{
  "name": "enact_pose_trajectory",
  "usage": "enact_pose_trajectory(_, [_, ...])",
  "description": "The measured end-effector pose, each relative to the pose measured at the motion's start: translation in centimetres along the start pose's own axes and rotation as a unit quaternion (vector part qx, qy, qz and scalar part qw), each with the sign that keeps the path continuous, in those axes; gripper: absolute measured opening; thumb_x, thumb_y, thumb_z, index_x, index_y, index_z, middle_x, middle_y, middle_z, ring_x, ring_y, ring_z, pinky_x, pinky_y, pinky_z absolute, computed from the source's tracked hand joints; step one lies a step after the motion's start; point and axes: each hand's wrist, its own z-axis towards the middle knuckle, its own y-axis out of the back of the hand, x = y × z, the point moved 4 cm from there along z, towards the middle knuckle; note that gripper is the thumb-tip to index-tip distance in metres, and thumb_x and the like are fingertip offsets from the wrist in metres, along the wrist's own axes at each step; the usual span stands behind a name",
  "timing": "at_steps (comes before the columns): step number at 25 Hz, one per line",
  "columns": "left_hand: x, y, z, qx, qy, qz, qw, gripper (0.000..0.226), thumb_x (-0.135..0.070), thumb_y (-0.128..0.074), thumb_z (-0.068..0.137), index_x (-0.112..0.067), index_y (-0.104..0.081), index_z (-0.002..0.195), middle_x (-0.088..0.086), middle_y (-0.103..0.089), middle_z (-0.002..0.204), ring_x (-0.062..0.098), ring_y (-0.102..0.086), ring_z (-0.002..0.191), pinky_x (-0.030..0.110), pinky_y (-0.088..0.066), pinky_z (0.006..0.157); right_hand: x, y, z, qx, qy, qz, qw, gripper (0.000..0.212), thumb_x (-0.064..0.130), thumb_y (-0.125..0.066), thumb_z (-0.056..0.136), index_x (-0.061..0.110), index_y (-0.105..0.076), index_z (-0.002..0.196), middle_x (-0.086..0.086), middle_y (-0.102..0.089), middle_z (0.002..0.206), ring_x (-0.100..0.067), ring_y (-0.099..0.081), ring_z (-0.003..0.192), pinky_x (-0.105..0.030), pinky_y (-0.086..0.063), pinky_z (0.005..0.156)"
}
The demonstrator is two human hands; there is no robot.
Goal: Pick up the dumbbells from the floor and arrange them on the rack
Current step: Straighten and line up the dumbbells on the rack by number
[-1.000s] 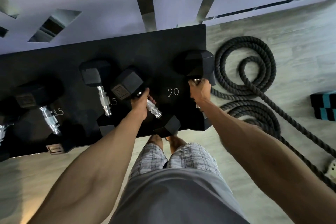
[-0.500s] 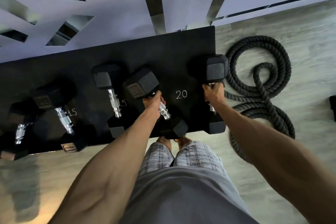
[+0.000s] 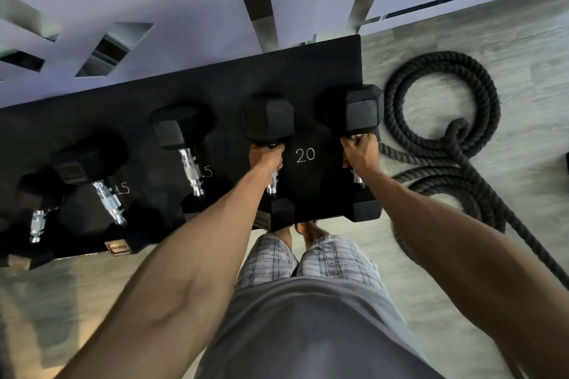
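Left grip (image 3: 267, 160) clenched round dumbbell (image 3: 268, 144) handle; right grip (image 3: 360, 154) round second dumbbell (image 3: 363, 135), on rack (image 3: 215, 86).

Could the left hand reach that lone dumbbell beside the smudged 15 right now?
Probably not yet: the left hand is closed around its own dumbbell. Once freed, the lone dumbbell sits close beside it, with nothing between.

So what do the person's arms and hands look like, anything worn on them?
Both arms are bare from the frame edge down, with no sleeves in view. The left hand and right hand wear no gloves, and no watch, band or ring shows on either.
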Motion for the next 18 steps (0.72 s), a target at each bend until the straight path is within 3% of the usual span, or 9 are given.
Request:
enact_pose_trajectory(6, [2.0,0.7,0.2,0.012,0.021,-0.053,0.998,0.02,-0.008,-0.064,0.088,-0.012,-0.053,0.071,0.004,-0.049,0.056,0.011,-0.044,0.041,0.017,-0.037,0.035,-0.3,-0.3,0.2,-0.004,-0.014,0.02,1.0,0.038,0.016,-0.058,0.081,0.012,-0.046,0.046,-0.011,-0.05,0.045,-0.023,-0.049,0.034,-0.026,-0.04,0.036])
enact_pose_trajectory(14, [2.8,3.7,1.3,0.034,0.007,-0.049,0.998,0.027,-0.015,-0.068,0.086,-0.013,-0.057,0.061,0.004,-0.056,0.057,0.015,-0.051,0.051,0.027,-0.047,0.058,-1.1,-0.7,1.0,0.014,-0.05,0.067,0.996,0.042,0.015,-0.064,0.084,0.015,-0.046,0.046,-0.006,-0.046,0.045,-0.019,-0.043,0.035,-0.028,-0.039,0.042])
enact_pose_trajectory(18, [3.0,3.7,1.5,0.013,-0.002,-0.055,0.998,0.032,-0.027,-0.07,0.086,-0.015,-0.055,0.061,0.001,-0.054,0.053,0.013,-0.049,0.043,0.026,-0.045,0.053,-1.1,-0.9,0.7,-0.027,-0.053,0.057,0.997,0.043,0.02,-0.065,0.08,0.017,-0.044,0.043,-0.007,-0.047,0.044,-0.02,-0.044,0.035,-0.028,-0.04,0.043])
